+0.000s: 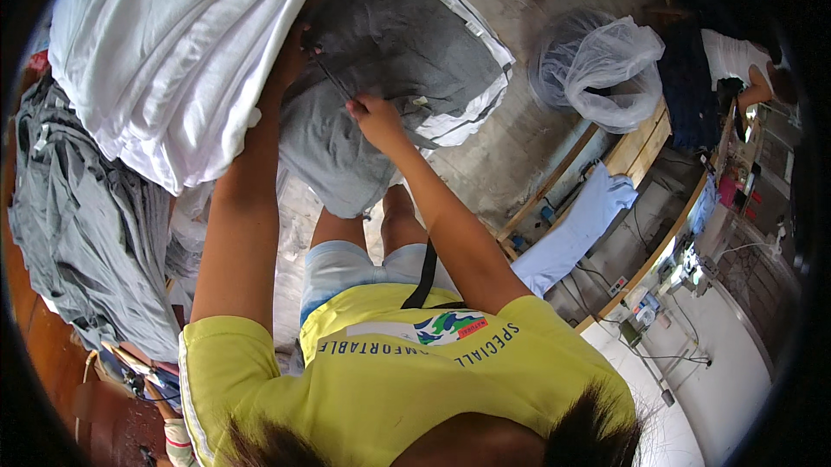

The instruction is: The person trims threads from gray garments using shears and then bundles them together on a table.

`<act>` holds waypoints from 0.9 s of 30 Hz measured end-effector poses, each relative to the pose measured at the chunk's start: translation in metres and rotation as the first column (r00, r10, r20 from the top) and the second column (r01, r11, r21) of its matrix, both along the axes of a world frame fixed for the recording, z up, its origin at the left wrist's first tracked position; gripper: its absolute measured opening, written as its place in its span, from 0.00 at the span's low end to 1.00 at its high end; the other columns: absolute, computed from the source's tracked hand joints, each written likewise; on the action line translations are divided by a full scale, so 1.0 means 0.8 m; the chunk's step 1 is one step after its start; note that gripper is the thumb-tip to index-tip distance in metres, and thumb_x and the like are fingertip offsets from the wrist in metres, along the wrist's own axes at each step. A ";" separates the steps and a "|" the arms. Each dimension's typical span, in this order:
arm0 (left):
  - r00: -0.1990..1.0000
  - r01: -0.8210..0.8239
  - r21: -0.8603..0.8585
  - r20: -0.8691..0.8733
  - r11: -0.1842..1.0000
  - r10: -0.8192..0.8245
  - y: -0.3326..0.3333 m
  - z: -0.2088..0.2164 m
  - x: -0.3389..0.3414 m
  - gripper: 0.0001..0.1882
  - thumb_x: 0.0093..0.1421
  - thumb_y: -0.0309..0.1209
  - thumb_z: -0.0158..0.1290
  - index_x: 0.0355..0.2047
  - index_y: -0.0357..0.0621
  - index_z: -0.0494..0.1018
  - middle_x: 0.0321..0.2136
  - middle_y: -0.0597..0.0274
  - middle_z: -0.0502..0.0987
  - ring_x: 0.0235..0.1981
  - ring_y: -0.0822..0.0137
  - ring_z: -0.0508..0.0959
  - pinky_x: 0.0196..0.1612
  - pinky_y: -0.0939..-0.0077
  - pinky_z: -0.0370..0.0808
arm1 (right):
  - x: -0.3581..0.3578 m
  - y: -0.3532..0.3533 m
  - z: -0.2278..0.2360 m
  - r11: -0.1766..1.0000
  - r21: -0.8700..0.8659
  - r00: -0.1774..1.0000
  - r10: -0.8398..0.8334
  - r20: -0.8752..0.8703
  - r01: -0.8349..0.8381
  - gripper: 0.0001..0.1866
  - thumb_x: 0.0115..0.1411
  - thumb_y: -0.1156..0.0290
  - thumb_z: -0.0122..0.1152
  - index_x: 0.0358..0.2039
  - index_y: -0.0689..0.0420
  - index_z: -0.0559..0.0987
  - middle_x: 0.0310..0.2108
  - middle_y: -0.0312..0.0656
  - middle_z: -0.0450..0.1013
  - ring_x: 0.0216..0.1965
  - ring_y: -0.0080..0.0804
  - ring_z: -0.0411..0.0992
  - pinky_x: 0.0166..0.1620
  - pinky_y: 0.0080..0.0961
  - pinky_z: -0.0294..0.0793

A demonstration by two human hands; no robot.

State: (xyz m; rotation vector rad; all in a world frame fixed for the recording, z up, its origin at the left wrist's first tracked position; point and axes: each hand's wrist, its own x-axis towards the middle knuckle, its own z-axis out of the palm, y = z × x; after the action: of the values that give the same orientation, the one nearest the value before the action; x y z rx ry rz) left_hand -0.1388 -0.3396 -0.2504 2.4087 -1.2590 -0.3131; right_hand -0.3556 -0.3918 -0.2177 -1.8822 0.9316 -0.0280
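Far left: seeing piled grey clothes (86, 225); next, white clothes (182, 51) hanging in folds, overlapping the left forearm. Holding left hand (305, 41) just beside the white clothes, partly hidden; not being able to tell its grip, apart or together. Having grey cloth (342, 155) lying below both hands, drooping toward the knees. Pinching a thin dark piece (333, 77) with right hand (378, 121). Further right: seeing a clear bag (610, 69) bunching, then pale blue cloth (576, 229) draping.
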 end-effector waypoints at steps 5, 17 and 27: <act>0.958 0.061 -0.195 0.288 0.979 -0.002 0.047 -0.089 0.026 0.14 0.55 0.28 0.49 0.43 0.42 0.68 0.43 0.49 0.70 0.48 0.51 0.69 0.52 0.62 0.65 | -0.014 0.010 0.068 0.980 0.198 1.000 -0.004 -0.005 0.004 0.14 0.57 0.60 0.53 0.28 0.59 0.75 0.26 0.51 0.71 0.30 0.49 0.71 0.32 0.36 0.67; 0.994 -0.089 -0.374 0.021 0.923 0.105 0.091 0.052 -0.062 0.07 0.50 0.21 0.47 0.29 0.45 0.72 0.29 0.58 0.75 0.31 0.57 0.75 0.35 0.64 0.71 | -0.086 -0.017 0.170 0.967 0.239 0.991 0.055 0.120 -0.083 0.10 0.55 0.67 0.58 0.26 0.62 0.73 0.18 0.45 0.66 0.19 0.31 0.63 0.26 0.25 0.63; 0.955 -0.157 -0.127 -0.274 0.979 0.117 0.134 0.097 -0.141 0.08 0.51 0.20 0.52 0.33 0.41 0.73 0.28 0.58 0.76 0.28 0.60 0.78 0.28 0.70 0.74 | -0.134 -0.071 0.181 0.961 0.209 0.973 0.206 -0.099 -0.182 0.11 0.55 0.66 0.58 0.27 0.63 0.74 0.17 0.45 0.67 0.19 0.34 0.65 0.26 0.26 0.64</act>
State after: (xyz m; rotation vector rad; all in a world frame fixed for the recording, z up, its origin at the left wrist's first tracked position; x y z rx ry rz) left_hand -0.2518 -0.2321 -0.1727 2.2270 -0.9567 -0.4668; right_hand -0.4627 -0.4487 -0.0728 -1.7947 0.7937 0.2903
